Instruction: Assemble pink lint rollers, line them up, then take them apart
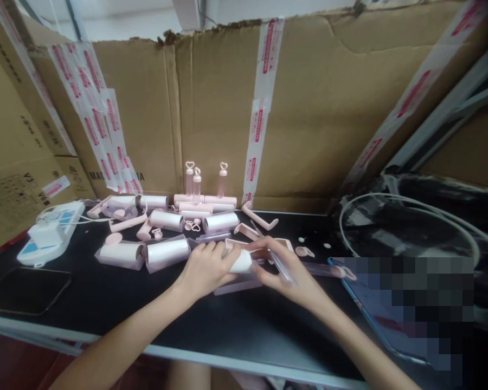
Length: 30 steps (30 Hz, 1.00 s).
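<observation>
Between my two hands is a white roll (241, 262), its end turned toward the right. My left hand (207, 265) wraps around it from the left, thumb along its side. From the right, the fingertips and thumb of my right hand (287, 265) pinch near its end. A slim translucent stick (282, 266) also lies across my right hand, held against the fingers. Beneath the hands sits a clear pinkish case part (238, 287), partly hidden. Just left lie more white rolls in clear sleeves, including a near one (167, 253). A pink frame piece (282, 245) rests behind my right hand.
Pink tubes with heart-shaped loops (222, 181) stand at the back by the cardboard wall (329, 124). A dark phone (28, 290) and white power strip (51, 238) lie left. At right are a blue-edged device (361, 303), a heart-ended tube (325, 270) and a cable (410, 197).
</observation>
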### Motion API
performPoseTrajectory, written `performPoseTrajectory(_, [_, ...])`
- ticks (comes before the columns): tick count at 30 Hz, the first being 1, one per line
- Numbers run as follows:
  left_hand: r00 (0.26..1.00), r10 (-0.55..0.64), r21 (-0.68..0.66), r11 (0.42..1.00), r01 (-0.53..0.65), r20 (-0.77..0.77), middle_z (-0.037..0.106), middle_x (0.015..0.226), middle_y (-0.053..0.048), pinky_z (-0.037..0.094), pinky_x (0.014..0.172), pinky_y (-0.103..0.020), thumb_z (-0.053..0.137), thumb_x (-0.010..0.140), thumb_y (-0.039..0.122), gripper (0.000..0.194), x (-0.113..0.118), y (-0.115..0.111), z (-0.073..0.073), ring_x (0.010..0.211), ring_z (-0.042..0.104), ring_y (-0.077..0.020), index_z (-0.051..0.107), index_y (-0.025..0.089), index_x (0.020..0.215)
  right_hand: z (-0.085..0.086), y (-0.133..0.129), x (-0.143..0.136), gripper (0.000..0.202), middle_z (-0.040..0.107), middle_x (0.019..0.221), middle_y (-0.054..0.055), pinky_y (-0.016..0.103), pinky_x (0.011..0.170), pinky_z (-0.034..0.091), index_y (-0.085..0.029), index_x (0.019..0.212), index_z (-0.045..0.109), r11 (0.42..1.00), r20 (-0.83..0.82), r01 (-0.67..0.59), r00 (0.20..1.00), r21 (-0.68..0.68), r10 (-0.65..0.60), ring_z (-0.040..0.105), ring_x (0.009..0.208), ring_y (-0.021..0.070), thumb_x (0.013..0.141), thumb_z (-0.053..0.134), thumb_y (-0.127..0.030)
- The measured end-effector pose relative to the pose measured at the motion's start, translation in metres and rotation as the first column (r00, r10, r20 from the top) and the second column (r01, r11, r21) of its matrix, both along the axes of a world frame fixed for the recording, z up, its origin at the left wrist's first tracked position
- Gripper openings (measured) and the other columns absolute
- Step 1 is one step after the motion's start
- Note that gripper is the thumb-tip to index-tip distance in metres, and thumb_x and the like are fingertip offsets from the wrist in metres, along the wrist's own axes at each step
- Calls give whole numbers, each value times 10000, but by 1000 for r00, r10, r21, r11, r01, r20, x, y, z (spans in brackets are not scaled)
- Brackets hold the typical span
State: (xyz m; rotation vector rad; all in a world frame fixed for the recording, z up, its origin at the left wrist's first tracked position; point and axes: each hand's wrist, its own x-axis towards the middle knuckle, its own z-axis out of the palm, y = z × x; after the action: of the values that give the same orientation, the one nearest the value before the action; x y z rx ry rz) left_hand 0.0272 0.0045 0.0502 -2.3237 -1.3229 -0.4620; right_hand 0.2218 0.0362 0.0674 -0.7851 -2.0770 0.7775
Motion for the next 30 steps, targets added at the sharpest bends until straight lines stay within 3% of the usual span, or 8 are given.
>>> performPoseTrajectory(12, [999, -25, -11, 1000, 25, 25, 635, 912, -86, 452, 644, -298, 618, 801, 377, 470, -3, -3, 0, 810, 622, -234, 498, 183, 1212, 3, -5, -4, 194, 632, 880, 49, 335, 750, 524, -203, 870, 557, 999, -32, 39, 999, -24, -39, 651, 797, 204, 690, 586, -134])
performPoseTrajectory(15, [980, -9, -45, 999, 18, 200, 644, 972, -78, 472, 707, -310, 636, 780, 391, 455, -8, -2, 5, 876, 629, -238, 508, 191, 1168, 10, -6, 1, 181, 652, 913, 63, 323, 740, 520, -207, 902, 552, 998, -55, 60, 997, -7, -61, 656, 815, 211, 726, 591, -191])
performPoseTrajectory(18, [825, 107, -147, 989, -29, 556, 643, 1026, -59, 488, 750, -313, 621, 773, 425, 447, -11, -1, 14, 915, 631, -232, 483, 204, 1137, 18, -4, 9, 184, 675, 954, 77, 342, 817, 492, -213, 963, 588, 998, 78, 55, 995, 35, -58, 650, 897, 231, 829, 552, -334])
performPoseTrajectory(21, [598, 136, -264, 955, 132, 790, 626, 1036, -44, 493, 796, -316, 618, 765, 404, 461, -8, 0, 21, 944, 617, -217, 436, 209, 1140, 23, 1, 17, 357, 683, 881, 74, 342, 747, 502, -218, 1122, 533, 997, 212, 66, 974, 41, -73, 659, 809, 223, 885, 451, -472])
performPoseTrajectory(23, [498, 80, -271, 906, 325, 864, 610, 1045, -54, 481, 848, -320, 590, 785, 348, 440, -2, 1, 20, 970, 599, -205, 413, 192, 1157, 30, 3, 22, 393, 656, 775, 46, 307, 619, 500, -210, 1067, 509, 980, 133, 175, 973, 93, -187, 637, 648, 191, 853, 472, -537])
performPoseTrajectory(25, [416, 51, -260, 847, 463, 908, 592, 1072, -75, 470, 884, -327, 551, 816, 317, 422, 6, 2, 16, 989, 585, -199, 397, 172, 1182, 42, 3, 27, 331, 594, 641, 0, 262, 510, 460, -213, 870, 515, 943, -38, 307, 952, 127, -304, 572, 511, 146, 810, 549, -537])
performPoseTrajectory(27, [350, 56, -249, 807, 536, 935, 574, 1120, -92, 455, 922, -338, 551, 827, 313, 427, 12, 4, 11, 1029, 571, -202, 394, 168, 1197, 60, 0, 31, 288, 554, 552, -23, 237, 454, 427, -214, 740, 521, 921, -201, 372, 917, 114, -345, 529, 448, 120, 775, 632, -477])
performPoseTrajectory(30, [303, 71, -244, 775, 584, 950, 564, 1174, -99, 428, 970, -361, 615, 792, 296, 455, 18, 5, 5, 1095, 550, -219, 415, 175, 1183, 83, -7, 27, 246, 575, 515, -20, 224, 412, 399, -203, 691, 580, 925, -311, 365, 896, 110, -317, 513, 404, 103, 753, 679, -419])
